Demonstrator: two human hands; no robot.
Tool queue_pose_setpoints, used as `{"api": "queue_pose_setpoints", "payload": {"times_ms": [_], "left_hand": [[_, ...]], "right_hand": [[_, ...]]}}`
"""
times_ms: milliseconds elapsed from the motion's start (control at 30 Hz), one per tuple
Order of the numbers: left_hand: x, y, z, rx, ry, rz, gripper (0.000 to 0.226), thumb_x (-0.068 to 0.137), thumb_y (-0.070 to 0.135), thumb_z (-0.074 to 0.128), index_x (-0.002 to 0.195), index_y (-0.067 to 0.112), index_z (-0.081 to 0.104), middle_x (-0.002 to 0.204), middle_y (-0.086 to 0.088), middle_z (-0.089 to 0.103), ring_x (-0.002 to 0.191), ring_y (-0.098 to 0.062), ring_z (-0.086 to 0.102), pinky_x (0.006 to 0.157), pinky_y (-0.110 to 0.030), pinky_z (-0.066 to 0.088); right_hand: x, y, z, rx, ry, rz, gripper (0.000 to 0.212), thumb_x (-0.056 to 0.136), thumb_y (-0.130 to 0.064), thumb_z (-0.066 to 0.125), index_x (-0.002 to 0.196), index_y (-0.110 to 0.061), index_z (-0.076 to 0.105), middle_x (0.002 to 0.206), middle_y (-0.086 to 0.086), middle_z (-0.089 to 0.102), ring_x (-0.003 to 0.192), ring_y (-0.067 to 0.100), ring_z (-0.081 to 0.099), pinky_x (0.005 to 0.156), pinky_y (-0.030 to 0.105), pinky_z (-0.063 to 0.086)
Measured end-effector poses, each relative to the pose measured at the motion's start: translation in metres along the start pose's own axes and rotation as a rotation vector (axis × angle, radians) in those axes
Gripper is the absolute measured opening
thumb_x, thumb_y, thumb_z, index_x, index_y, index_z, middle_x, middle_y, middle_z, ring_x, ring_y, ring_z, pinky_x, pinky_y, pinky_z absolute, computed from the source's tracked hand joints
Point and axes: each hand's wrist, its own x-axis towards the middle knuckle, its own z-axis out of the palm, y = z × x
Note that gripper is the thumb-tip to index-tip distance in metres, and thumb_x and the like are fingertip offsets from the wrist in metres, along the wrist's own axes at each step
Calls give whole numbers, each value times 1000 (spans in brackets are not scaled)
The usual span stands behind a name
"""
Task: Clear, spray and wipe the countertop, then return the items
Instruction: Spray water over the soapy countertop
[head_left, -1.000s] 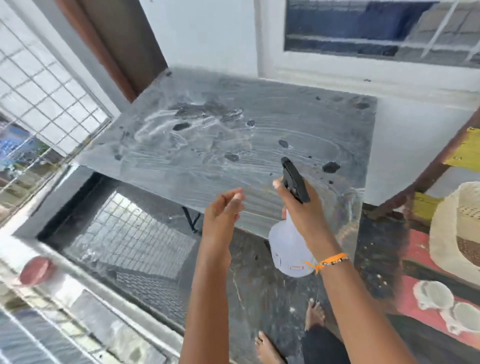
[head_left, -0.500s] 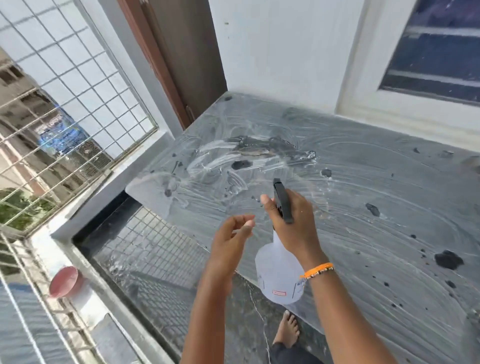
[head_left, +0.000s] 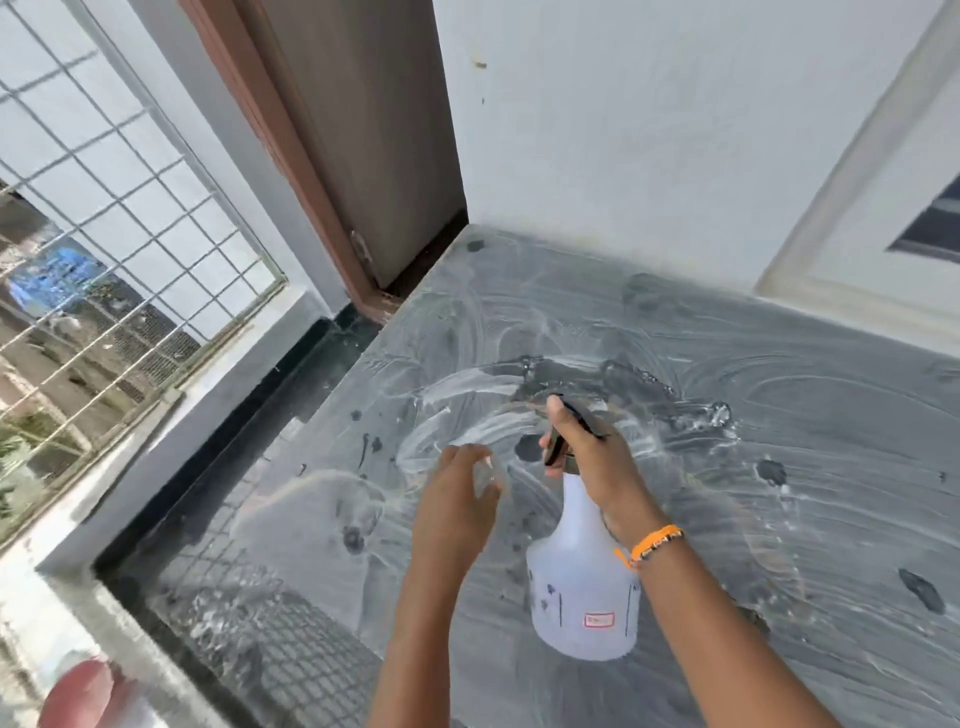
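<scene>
A grey stone countertop (head_left: 779, 415) fills the right half of the head view, streaked with white swirls, dark spots and a wet patch near its middle. My right hand (head_left: 597, 467) grips the neck and black trigger head of a white translucent spray bottle (head_left: 582, 597), held upright above the counter's left part. An orange band circles that wrist. Just left of the bottle, over the counter's near edge, my left hand (head_left: 457, 499) hovers with loosely curled fingers; it is blurred and nothing shows in it.
A brown door frame (head_left: 291, 156) and a white wall meet the counter's far corner. A wire grille (head_left: 104, 208) closes the opening at left above a white ledge. A window frame (head_left: 857, 234) stands at the right. A pink round object (head_left: 78, 696) lies at the bottom left.
The view has swung left and closer to the counter. My right hand has carried the bottle forward over the counter's left part. My left hand has stayed beside it.
</scene>
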Motion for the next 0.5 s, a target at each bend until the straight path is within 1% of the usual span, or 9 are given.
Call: {"api": "queue_pose_setpoints", "payload": {"times_ms": [67,167,233,300,367,400,433,500], "left_hand": [[41,-12,-11,85,-36,69,45,82,11,63,125,14,49,127,-3,51,113,-22,50,92,-31,39],[97,-26,-22,173,-92,168,57,78,9,66,130,10,44,134,-6,46,121,-26,46,101,-33,35],[127,-39,-24,191,-117,194,57,78,9,65,130,9,44,134,-7,45,120,-27,46,101,-35,34],[142,-46,-23,186,-75,225,53,79,13,65,128,7,46,131,-8,47,115,-28,48,99,-34,35],[155,-52,-18,176,-53,260,51,79,14,65,126,7,47,131,-9,47,115,-28,47,98,-34,33],[157,-53,-16,179,-49,275,52,78,14,66,126,7,47,131,-8,46,118,-27,45,100,-35,31],[160,-53,-14,185,-58,275,53,77,14,65,127,8,47,132,-7,45,121,-26,43,102,-36,29],[161,-53,-10,199,-84,271,57,77,13,64,130,12,43,134,-3,41,127,-22,38,108,-38,24]], "right_hand": [[29,-10,16,-36,53,6,52,78,-61,57,52,-16,63,59,5,66,56,16,62,74,41,54],[73,-26,37,-55,111,70,48,79,-59,58,50,-22,64,59,0,67,65,18,63,78,43,52],[102,-32,51,-16,102,142,44,80,-57,59,52,-23,65,61,1,67,71,22,63,80,49,55],[116,-35,58,-9,83,165,44,80,-59,57,56,-23,65,64,3,66,76,25,61,84,53,51],[132,-37,64,-20,132,180,44,81,-61,54,62,-23,63,65,4,65,80,26,59,81,49,49],[136,-37,65,-35,159,188,44,82,-61,52,65,-22,62,65,3,64,82,26,58,78,45,48],[138,-38,67,-53,177,195,45,83,-61,51,67,-20,62,66,4,62,83,26,57,78,44,47],[139,-40,67,-44,178,222,41,85,-58,51,72,-20,62,65,5,60,79,26,55,84,48,47]]}}
